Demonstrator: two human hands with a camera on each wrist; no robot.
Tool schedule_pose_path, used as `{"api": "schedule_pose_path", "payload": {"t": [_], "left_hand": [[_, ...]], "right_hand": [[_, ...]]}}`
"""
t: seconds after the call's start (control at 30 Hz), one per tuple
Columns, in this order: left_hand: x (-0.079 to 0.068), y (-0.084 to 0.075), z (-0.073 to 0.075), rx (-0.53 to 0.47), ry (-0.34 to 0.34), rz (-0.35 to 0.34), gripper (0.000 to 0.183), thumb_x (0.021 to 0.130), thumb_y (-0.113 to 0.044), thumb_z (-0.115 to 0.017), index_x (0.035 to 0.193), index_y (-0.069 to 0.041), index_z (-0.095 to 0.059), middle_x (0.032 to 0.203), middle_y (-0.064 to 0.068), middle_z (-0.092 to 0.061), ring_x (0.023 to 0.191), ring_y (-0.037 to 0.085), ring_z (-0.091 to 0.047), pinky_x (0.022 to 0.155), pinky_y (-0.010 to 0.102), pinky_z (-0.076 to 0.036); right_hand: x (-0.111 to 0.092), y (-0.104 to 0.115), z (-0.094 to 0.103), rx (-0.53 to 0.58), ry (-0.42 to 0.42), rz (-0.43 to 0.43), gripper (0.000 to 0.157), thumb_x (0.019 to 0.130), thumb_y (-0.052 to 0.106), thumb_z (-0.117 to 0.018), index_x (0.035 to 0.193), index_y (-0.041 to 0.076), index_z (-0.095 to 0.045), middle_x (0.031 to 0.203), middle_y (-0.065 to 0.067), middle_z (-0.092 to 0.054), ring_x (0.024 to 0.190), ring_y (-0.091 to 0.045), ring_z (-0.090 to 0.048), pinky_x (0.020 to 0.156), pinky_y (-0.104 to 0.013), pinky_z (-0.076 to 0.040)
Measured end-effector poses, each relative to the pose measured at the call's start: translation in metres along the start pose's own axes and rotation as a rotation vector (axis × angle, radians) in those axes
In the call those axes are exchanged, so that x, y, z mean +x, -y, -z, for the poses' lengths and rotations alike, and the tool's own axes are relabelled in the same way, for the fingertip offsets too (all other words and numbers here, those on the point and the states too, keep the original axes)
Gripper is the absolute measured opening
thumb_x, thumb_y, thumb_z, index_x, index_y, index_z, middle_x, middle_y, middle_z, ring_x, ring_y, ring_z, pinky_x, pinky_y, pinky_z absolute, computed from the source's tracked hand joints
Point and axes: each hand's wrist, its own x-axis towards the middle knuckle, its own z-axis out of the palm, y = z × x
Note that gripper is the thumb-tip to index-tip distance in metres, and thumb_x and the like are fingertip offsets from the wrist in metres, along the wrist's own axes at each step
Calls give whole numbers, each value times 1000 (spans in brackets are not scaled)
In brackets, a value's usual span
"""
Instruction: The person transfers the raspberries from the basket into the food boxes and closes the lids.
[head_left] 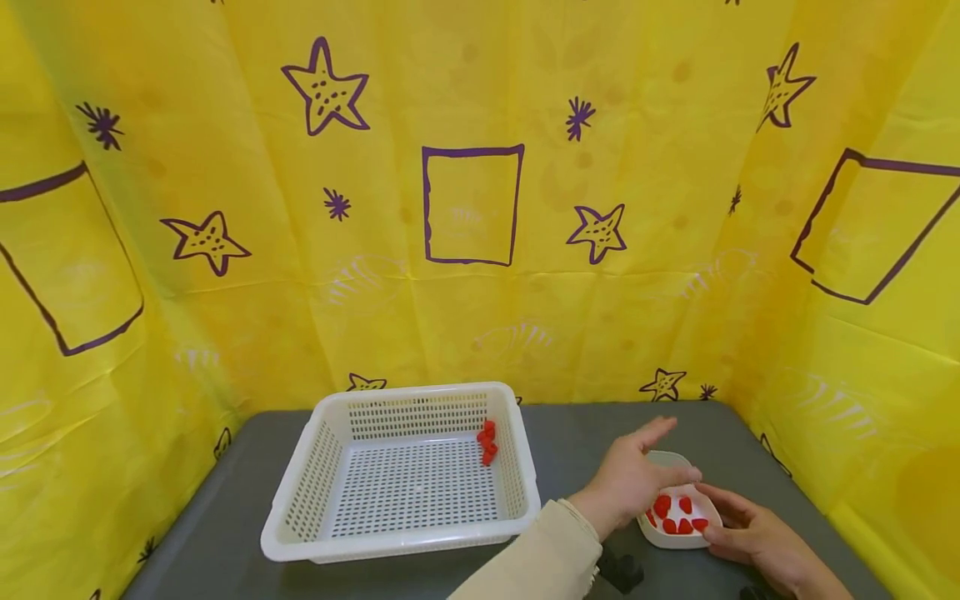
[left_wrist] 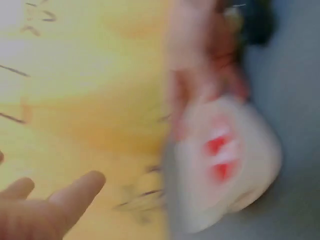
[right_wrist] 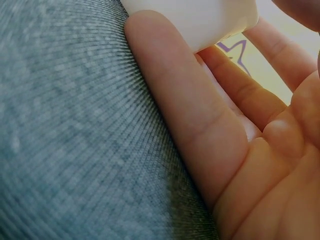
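Note:
A small white bowl (head_left: 678,542) with rounded corners holds several small red berry-like pieces (head_left: 670,526) on the right of the table. At its right side my right hand (head_left: 750,533) grips it by the edge; the right wrist view has fingers (right_wrist: 175,85) against the bowl's pale wall (right_wrist: 215,20). My left hand (head_left: 626,477) is at the bowl's left, fingers spread and holding nothing, overlapping part of the bowl in the head view. Blurred in the left wrist view, the bowl (left_wrist: 197,185) shows two red patches, while left fingers (left_wrist: 77,200) extend apart from it.
A large white slotted basket (head_left: 405,546) stands left of the hands on the grey table (head_left: 217,542). A few more red pieces (head_left: 487,442) lie against its right inner side. Yellow curtain walls (head_left: 472,333) with purple drawings enclose the table's back and sides.

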Motion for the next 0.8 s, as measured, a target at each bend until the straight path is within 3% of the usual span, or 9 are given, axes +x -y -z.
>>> {"api": "schedule_pose_path", "payload": {"t": [0.17,0.23,0.33,0.43,0.57,0.67,0.8], "left_hand": [[8,-45,65,245,205,-193,84,81,-36,-83,150,-50,-37,159,-27,-8,141,19,-32,106,43,-39],[13,-50,95,301,269,-233,88,81,-34,-84,152,-48,-33,160,-27,2,142,22,-31,105,42,-39],[19,-46,140,323,325,-245,92,81,-31,-84,155,-44,-30,159,-28,8,148,19,-13,111,46,-31],[20,-34,182,305,337,-211,93,82,-30,-84,155,-44,-29,161,-25,0,148,14,-11,111,47,-30],[16,-10,225,226,319,-86,81,86,-22,-81,152,-41,-38,156,-16,-32,141,15,-34,106,47,-39],[13,14,242,158,320,14,62,90,-11,-75,145,-28,-53,143,-6,-53,128,21,-52,98,41,-48],[9,45,252,108,333,126,40,91,-4,-71,130,-11,-66,130,8,-63,115,33,-61,88,42,-54]], "right_hand": [[1,1,0,-19,-17,-21,64,100,12,-62,151,-6,-28,145,-21,-44,112,-25,-56,92,-44,-51],[1,1,-1,-15,-21,-26,64,100,12,-62,151,-5,-29,144,-20,-45,111,-25,-56,92,-44,-51],[0,0,-1,-8,-21,-33,63,99,11,-63,152,-4,-30,143,-20,-45,111,-24,-56,92,-44,-51],[0,-1,-1,-7,-19,-39,63,99,11,-62,152,-4,-30,144,-20,-44,111,-24,-55,92,-44,-51],[2,-1,-1,4,-12,-27,61,100,12,-61,151,-3,-32,144,-18,-45,111,-23,-56,92,-44,-51],[2,-1,0,13,-12,-14,57,100,10,-61,151,0,-36,143,-15,-46,111,-21,-57,92,-43,-51],[1,-1,0,20,-12,-8,54,100,10,-61,150,4,-42,142,-12,-47,110,-20,-57,92,-42,-51]]}}
